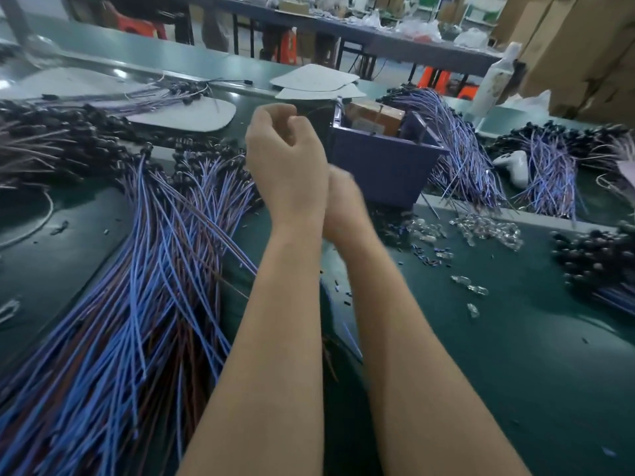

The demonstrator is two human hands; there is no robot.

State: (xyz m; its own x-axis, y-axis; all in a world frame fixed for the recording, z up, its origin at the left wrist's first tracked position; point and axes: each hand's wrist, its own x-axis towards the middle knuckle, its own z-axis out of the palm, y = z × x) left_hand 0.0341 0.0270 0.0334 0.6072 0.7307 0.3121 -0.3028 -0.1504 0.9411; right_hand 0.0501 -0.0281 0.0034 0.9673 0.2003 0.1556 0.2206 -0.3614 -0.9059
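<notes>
Fingers point(297, 127) of the left hand point(285, 159), raised at centre frame and seen from the back, are curled inward toward the thumb. Whether they grip anything cannot be told, as the palm side is hidden. The right hand point(343, 201) lies just behind and below the left wrist, blurred and largely covered, so the state of its fingers cannot be told either. Nearest the hands, filling the lower left of the frame, a loose wire pile point(154, 286) of blue and red-brown leads fans across the green surface point(515, 355), its black-capped ends lying toward the upper left. Immediately right of the hands stands an open blue bin point(381, 166). Inside it show a brown cardboard box point(374, 113) toward the far wall and a dark upright panel point(414, 127) at its right side, with the rest of the contents hidden by the near wall. A second wire bundle point(460, 146) drapes beside the bin's right wall, and a third bundle point(549, 173) lies farther right, with a white moulded part point(513, 166) between them. Below these, at centre right, clear plastic pieces point(481, 228) and small dark bits point(426, 259) are scattered on the surface. Flat pale sheets point(316, 82) lie beyond the bin at upper centre; cardboard cartons point(584, 46) stand at the upper right.
</notes>
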